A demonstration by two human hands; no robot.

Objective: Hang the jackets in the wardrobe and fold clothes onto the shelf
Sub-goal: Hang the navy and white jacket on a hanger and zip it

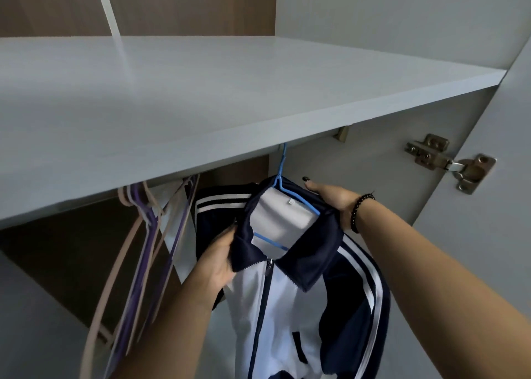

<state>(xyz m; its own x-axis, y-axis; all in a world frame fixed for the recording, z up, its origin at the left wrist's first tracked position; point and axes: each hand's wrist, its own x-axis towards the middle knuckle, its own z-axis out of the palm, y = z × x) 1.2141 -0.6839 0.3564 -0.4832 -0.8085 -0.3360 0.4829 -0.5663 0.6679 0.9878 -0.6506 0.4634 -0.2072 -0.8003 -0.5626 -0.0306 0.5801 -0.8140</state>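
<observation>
A navy and white zip jacket [290,301] with white shoulder stripes hangs on a blue hanger [280,177], whose hook goes up behind the front edge of the grey shelf [230,97]; the rail is hidden. My left hand [222,256] pinches the left side of the navy collar. My right hand [330,197] grips the jacket's right shoulder by the collar, thumb stretched out along the top.
Several bare beige and purple hangers [143,235] hang to the left of the jacket under the shelf. The wardrobe's right side wall carries a metal door hinge [448,160]. A brown back panel [235,171] shows behind the hangers.
</observation>
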